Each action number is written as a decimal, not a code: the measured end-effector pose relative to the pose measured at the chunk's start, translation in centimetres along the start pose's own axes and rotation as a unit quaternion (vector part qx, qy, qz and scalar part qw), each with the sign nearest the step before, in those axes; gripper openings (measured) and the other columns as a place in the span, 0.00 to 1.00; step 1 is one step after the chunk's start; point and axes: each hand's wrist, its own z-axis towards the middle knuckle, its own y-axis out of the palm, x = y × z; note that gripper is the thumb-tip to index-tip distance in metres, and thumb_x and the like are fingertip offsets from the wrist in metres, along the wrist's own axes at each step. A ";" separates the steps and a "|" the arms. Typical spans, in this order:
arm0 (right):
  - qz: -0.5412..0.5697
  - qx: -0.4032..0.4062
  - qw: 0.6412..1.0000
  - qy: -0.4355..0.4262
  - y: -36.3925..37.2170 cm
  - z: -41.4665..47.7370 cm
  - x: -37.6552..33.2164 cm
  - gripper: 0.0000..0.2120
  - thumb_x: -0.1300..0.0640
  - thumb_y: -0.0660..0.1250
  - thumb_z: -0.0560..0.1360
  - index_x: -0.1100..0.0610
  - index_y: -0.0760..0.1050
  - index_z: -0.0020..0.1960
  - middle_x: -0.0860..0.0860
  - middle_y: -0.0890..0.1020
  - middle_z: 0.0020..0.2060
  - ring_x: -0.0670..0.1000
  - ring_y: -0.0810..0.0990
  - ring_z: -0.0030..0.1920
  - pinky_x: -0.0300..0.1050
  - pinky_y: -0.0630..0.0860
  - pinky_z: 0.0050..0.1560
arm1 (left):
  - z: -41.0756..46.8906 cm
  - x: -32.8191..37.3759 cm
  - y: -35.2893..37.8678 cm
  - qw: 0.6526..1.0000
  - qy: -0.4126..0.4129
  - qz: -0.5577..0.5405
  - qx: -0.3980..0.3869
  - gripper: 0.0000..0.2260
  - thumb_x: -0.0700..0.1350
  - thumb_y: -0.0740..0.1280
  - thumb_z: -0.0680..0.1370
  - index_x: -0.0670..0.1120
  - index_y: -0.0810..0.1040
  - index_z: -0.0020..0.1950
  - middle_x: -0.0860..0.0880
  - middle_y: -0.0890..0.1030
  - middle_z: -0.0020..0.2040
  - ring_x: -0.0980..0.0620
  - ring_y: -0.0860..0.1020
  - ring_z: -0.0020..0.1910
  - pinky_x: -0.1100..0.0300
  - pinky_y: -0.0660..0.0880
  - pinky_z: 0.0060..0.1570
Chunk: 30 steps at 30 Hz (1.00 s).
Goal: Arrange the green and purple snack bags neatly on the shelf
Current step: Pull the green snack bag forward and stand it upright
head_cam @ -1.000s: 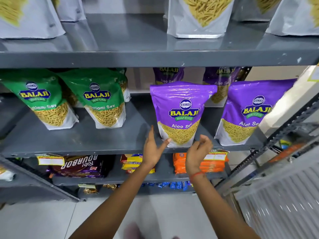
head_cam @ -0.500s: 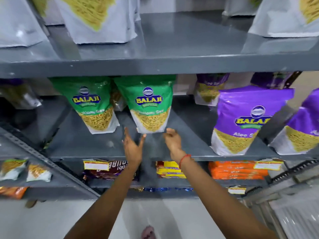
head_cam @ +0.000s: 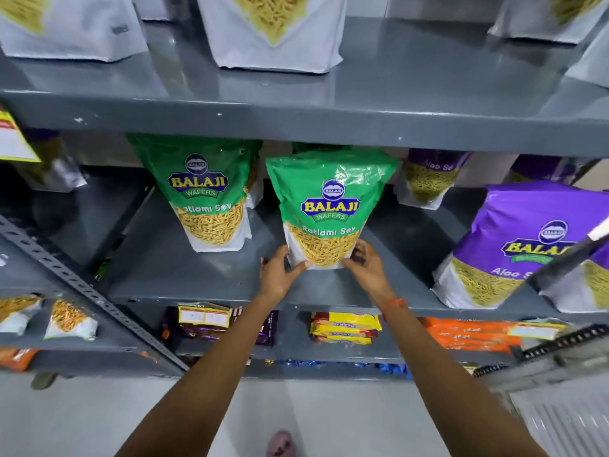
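A green Ratlami Sev bag (head_cam: pixel 329 206) stands upright on the grey middle shelf (head_cam: pixel 204 278). My left hand (head_cam: pixel 280 275) grips its lower left corner and my right hand (head_cam: pixel 365 263) grips its lower right corner. A second green bag (head_cam: pixel 204 192) stands to its left, further back. A purple Aloo Sev bag (head_cam: pixel 514 242) stands at the right front, with another purple bag (head_cam: pixel 428 179) behind near the back wall and part of a third purple bag (head_cam: pixel 593 282) at the right edge.
White snack bags (head_cam: pixel 270 31) line the shelf above. The lower shelf holds yellow packets (head_cam: pixel 346 328), orange packets (head_cam: pixel 471 334) and dark biscuit packs (head_cam: pixel 204 324). A slotted grey upright (head_cam: pixel 82 291) slants across the left. A metal bar (head_cam: pixel 566 258) crosses at the right.
My view and both hands shifted left from the purple bag to the green bags. My hands have closed on the bottom of the right green bag, which now stands nearer the front.
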 end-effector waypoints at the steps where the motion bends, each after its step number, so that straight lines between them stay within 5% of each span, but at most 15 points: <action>1: -0.001 0.004 1.000 -0.001 -0.1 -0.9 0.3 0.20 0.68 0.69 0.70 0.64 0.69 0.60 0.61 0.79 0.58 0.57 0.77 0.58 0.48 0.74 0.58 | -0.8 -0.3 0.1 1.000 0.005 0.008 0.001 0.25 0.50 0.70 0.73 0.40 0.69 0.65 0.40 0.76 0.65 0.43 0.72 0.66 0.41 0.65 0.69; 3: -0.003 0.020 1.000 -0.003 -0.5 -2.6 1.2 0.18 0.67 0.69 0.70 0.63 0.70 0.59 0.60 0.80 0.55 0.56 0.77 0.57 0.50 0.75 0.60 | -2.3 -0.7 0.2 1.000 0.018 0.021 0.003 0.24 0.50 0.70 0.73 0.40 0.70 0.63 0.40 0.77 0.63 0.42 0.74 0.64 0.42 0.69 0.65; 7: 0.014 0.032 0.999 -0.028 -1.0 -5.5 2.3 0.15 0.67 0.69 0.70 0.53 0.71 0.52 0.47 0.80 0.46 0.53 0.79 0.52 0.37 0.76 0.51 | -4.8 -1.3 0.6 0.997 0.031 0.069 0.012 0.23 0.53 0.69 0.73 0.42 0.72 0.63 0.41 0.80 0.62 0.42 0.77 0.60 0.42 0.72 0.61; 10: 0.004 0.029 0.999 -0.038 -1.3 -6.4 2.5 0.18 0.67 0.70 0.69 0.49 0.70 0.50 0.48 0.80 0.47 0.49 0.79 0.51 0.47 0.76 0.58 | -5.9 -1.2 0.7 0.996 0.025 0.088 0.020 0.24 0.55 0.69 0.72 0.43 0.72 0.62 0.41 0.81 0.60 0.40 0.77 0.59 0.44 0.72 0.60; 15: -0.007 0.021 0.999 -0.036 -1.1 -7.1 2.4 0.21 0.66 0.70 0.69 0.60 0.68 0.59 0.59 0.77 0.58 0.57 0.76 0.59 0.59 0.73 0.64 | -7.2 -0.6 0.7 0.996 0.025 0.087 0.025 0.23 0.54 0.68 0.73 0.42 0.72 0.61 0.40 0.80 0.60 0.39 0.76 0.59 0.42 0.73 0.59; 18: -0.020 0.126 0.989 -0.080 -0.2 -8.5 2.2 0.23 0.63 0.69 0.70 0.61 0.66 0.62 0.56 0.72 0.59 0.54 0.73 0.60 0.54 0.73 0.62 | -7.7 0.0 0.6 0.997 0.038 0.068 0.015 0.26 0.53 0.67 0.74 0.43 0.66 0.68 0.41 0.76 0.65 0.41 0.74 0.64 0.41 0.72 0.62; 21: -0.042 0.225 0.953 -0.198 1.9 -10.6 1.4 0.10 0.65 0.64 0.71 0.59 0.69 0.51 0.51 0.70 0.47 0.49 0.71 0.47 0.49 0.74 0.48 | -8.3 0.1 0.5 0.995 0.069 0.057 0.040 0.30 0.51 0.66 0.75 0.45 0.60 0.73 0.43 0.70 0.71 0.43 0.68 0.70 0.44 0.68 0.67; 27: -0.038 0.092 0.957 -0.271 8.7 -12.3 -1.2 0.07 0.67 0.59 0.72 0.60 0.71 0.49 0.52 0.73 0.44 0.44 0.70 0.46 0.28 0.66 0.51 | -8.3 -0.5 -2.3 0.981 0.060 0.030 0.183 0.28 0.53 0.61 0.77 0.48 0.55 0.75 0.45 0.63 0.75 0.46 0.62 0.73 0.48 0.63 0.70; 30: -0.034 0.048 0.965 -0.254 12.0 -10.8 -2.4 0.10 0.68 0.57 0.74 0.63 0.72 0.53 0.57 0.76 0.48 0.48 0.73 0.50 0.32 0.68 0.56 | -6.9 -1.7 -5.8 0.972 0.039 0.016 0.229 0.32 0.56 0.59 0.76 0.48 0.50 0.75 0.45 0.57 0.77 0.45 0.56 0.75 0.48 0.59 0.72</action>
